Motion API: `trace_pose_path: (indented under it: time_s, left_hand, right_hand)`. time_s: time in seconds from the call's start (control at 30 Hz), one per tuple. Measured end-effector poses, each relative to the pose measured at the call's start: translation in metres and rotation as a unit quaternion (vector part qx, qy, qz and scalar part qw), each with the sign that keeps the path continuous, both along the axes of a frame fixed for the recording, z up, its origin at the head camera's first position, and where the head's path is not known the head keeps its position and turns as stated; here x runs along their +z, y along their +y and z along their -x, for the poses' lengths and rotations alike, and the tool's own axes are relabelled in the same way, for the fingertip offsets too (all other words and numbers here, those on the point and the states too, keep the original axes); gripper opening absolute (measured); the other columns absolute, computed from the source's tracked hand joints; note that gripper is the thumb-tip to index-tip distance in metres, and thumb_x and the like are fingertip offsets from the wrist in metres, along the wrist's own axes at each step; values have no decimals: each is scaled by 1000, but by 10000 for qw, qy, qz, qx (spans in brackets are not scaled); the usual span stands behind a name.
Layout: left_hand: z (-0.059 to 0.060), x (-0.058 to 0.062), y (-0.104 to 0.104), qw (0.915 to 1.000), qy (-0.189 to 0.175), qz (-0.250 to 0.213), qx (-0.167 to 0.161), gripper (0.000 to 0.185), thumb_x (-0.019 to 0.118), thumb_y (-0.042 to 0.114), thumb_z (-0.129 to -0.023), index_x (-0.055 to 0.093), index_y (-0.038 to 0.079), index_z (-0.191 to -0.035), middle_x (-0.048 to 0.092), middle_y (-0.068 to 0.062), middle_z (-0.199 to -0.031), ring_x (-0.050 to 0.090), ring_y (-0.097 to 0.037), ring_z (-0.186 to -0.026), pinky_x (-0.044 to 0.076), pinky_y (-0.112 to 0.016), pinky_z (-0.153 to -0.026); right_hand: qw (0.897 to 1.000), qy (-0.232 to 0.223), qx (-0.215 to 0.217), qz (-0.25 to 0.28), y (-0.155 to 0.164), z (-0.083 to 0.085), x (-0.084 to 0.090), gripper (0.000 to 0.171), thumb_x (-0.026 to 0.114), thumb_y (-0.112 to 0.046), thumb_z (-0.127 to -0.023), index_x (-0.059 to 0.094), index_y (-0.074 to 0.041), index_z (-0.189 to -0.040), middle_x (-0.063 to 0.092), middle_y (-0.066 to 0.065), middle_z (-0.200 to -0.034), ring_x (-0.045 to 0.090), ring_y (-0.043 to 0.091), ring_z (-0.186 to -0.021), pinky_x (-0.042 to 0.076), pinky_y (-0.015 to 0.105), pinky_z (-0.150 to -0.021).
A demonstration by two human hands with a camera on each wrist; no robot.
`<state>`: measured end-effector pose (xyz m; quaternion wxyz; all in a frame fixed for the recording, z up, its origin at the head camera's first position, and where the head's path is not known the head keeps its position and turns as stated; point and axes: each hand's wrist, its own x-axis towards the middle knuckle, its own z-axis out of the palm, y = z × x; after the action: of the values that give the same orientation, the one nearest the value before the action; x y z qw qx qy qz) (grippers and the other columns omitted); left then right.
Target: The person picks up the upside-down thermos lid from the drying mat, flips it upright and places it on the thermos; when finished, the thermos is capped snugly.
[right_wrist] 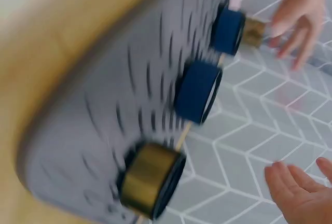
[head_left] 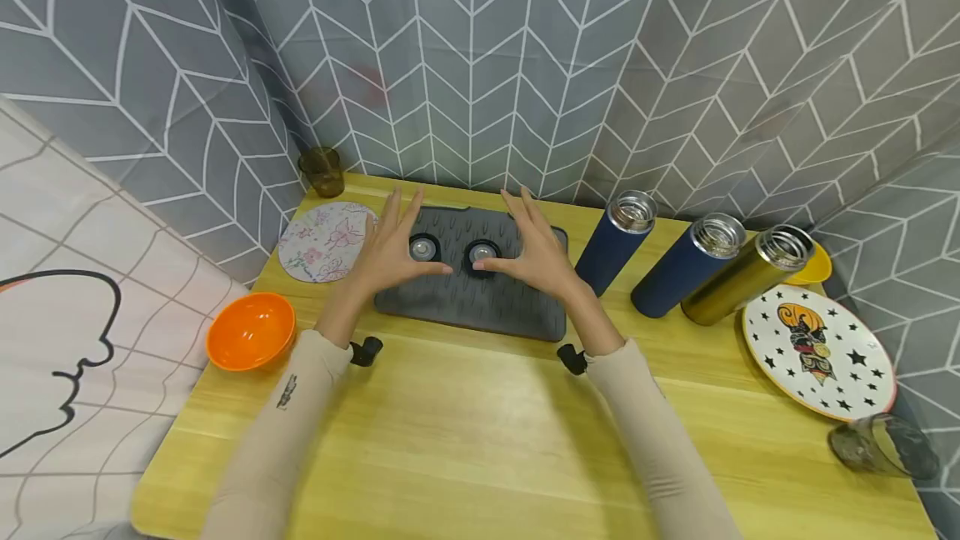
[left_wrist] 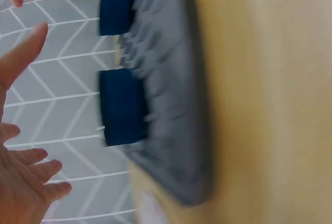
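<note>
Fingers straight and spread, the left hand [head_left: 390, 250] and right hand [head_left: 534, 252] hover over the grey mat [head_left: 480, 307] at the far middle of the table [head_left: 465, 432], gripping nothing; each is nearest one of two blue caps [head_left: 423, 249] [head_left: 482, 255] standing on the mat. The right wrist view shows a gold cap [right_wrist: 150, 181] beside them. This looks like a pause between placing caps; any next move needs a fresh grasp. To the right, three open flasks [head_left: 618, 242] [head_left: 688, 263] [head_left: 746, 273] stand uncapped, contents unseen. The orange bowl [head_left: 251, 330] near left looks empty
</note>
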<state>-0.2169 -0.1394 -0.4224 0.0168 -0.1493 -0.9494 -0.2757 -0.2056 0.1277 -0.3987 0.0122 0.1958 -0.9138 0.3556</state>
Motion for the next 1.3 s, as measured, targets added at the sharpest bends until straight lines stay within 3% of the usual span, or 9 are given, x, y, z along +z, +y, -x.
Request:
trace_pose_path:
  time_s: [0.07,0.13,0.23,0.33,0.57,0.73,0.87,1.13,1.3]
  left_hand:
    - [-1,-13,0,9976,-180,-667,82,121,84,44,-76,2,21,-161,0,-17,-166,6,-40,-152,10,-65,-118]
    - [-1,-27,0,9930,-399,-1094,184,114,84,33,-80,6,13,-161,9,-21,-165,13,-42,-151,18,-61,-118]
    - [1,-43,1,9895,-681,-1209,396,105,81,24,-84,10,5,-159,15,-26,-162,19,-44,-148,24,-59,-117]
    - [3,-52,1,9898,-786,-1038,576,94,77,22,-87,19,0,-157,23,-29,-159,27,-46,-144,28,-59,-115]
    - [-4,-56,5,9913,-405,-1087,627,75,83,18,-80,45,-6,-140,42,-28,-139,48,-44,-126,39,-56,-106]
    - [-34,-41,18,9884,-256,-1427,449,74,86,17,-75,49,-5,-135,46,-24,-133,52,-41,-120,43,-55,-103]
    - [-63,-26,32,9854,-10,-1686,237,73,88,15,-73,52,-4,-133,49,-22,-130,55,-39,-117,46,-55,-99]
    - [-102,-7,50,9815,493,-1845,-145,72,90,13,-71,53,-1,-131,51,-17,-127,58,-33,-114,51,-49,-96]
    - [-112,-5,55,9822,669,-1738,-239,72,90,11,-71,53,-1,-131,50,-17,-127,59,-31,-114,53,-44,-95]
  right_hand:
    - [9956,-290,41,890,0,-12,-1,102,83,-42,-80,21,-25,-159,22,10,-164,26,34,-149,32,59,-113]
    - [9807,-705,145,1820,-1,-24,-4,90,82,-29,-83,31,-19,-156,36,14,-156,38,35,-143,38,52,-112]
    - [9481,-1323,303,2875,-3,-36,-10,76,77,-12,-86,38,-12,-151,46,23,-146,46,40,-134,44,44,-108]
    - [9207,-1840,362,3424,-6,-45,-16,68,73,-7,-88,42,-6,-148,49,27,-139,51,41,-127,50,40,-101]
    - [8973,-2588,-76,3575,-10,-55,-26,58,71,-11,-90,48,-4,-143,59,22,-129,63,20,-109,52,36,-97]
    - [8912,-2962,-406,3410,-14,-59,-32,55,69,-15,-93,49,-1,-142,65,13,-118,64,33,-111,48,48,-103]
    - [8809,-3262,-314,3417,-18,-63,-33,55,65,-16,-95,46,2,-143,65,18,-119,61,42,-117,49,47,-102]
    - [8544,-3772,-74,3574,-22,-72,-34,58,63,-19,-97,42,8,-144,55,26,-137,69,18,-104,52,39,-99]
    - [8491,-3836,89,3630,-23,-79,-32,50,64,-18,-96,52,9,-136,66,15,-122,70,12,-95,51,45,-99]
